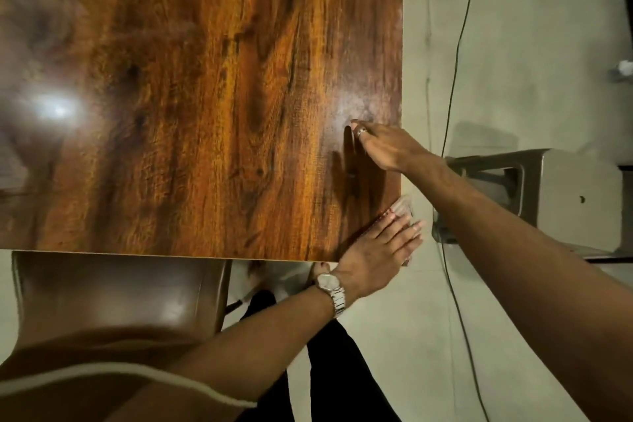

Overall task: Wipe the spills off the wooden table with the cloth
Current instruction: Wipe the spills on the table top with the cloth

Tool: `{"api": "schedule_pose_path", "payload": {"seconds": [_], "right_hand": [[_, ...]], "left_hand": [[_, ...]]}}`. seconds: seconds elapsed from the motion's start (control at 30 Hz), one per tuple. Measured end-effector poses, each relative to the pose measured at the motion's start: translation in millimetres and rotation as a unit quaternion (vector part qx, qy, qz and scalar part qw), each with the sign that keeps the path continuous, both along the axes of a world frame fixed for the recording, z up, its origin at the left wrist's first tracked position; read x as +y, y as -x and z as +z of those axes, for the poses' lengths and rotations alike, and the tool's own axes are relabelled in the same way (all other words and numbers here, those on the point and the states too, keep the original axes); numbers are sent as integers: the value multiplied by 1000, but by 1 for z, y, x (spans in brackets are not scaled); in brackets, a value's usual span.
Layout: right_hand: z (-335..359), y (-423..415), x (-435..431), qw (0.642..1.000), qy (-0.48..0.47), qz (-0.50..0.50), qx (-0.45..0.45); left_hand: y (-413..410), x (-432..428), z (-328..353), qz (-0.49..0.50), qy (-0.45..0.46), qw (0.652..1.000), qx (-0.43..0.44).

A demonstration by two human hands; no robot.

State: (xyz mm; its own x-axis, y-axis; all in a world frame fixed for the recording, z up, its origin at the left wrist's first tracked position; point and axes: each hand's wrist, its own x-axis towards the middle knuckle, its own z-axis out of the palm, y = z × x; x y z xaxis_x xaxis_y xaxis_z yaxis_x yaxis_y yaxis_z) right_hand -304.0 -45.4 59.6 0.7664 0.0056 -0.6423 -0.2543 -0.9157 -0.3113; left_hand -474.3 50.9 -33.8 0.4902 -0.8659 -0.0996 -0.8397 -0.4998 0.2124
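As the left hand [373,250] presses the cloth [404,206], fingers straight, at the table [205,79] corner
Right hand [383,146] stretches over the wood, fingers straight, grasping nothing.

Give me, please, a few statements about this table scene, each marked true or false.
1. The left hand presses the cloth at the near right corner of the wooden table. True.
2. The right hand holds the cloth. False: it rests on bare wood, apart from the cloth.
3. A wristwatch sits on the left wrist. True.
4. The ring is on the left hand. False: it is on the right hand.
5. The cable lies across the table. False: it runs along the floor.
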Motion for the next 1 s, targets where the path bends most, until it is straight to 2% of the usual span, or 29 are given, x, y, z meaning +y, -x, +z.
{"api": "schedule_pose_path", "payload": {"seconds": [0.1,0.2,0.33,0.43,0.57,0.7,0.77,0.83,0.9,1.0], "right_hand": [[0,1,-3,1000,-7,8,6],[2,1,-5,1000,-17,12,2],[3,1,-6,1000,-23,0,4],[3,4,-4,1000,-24,12,0],[0,4,3,998,-10,50,-31],[-10,12,14,992,49,110,-36],[-16,19,20,990,67,117,-42],[-20,22,24,992,64,100,-43],[-20,24,26,994,58,80,-45],[-15,35,27,996,17,-19,-84]], "left_hand": [[-3,50,-6,-61,43,997,6],[-15,125,-13,-60,37,997,11],[-30,222,-19,30,1,999,13],[-42,249,-15,137,-18,990,7],[-64,237,-4,281,-15,959,25],[-107,197,4,436,-6,899,34],[-131,170,7,480,-1,876,39],[-147,143,8,482,1,875,41],[-151,120,7,457,-1,889,41],[-142,94,7,415,4,908,50]]}}
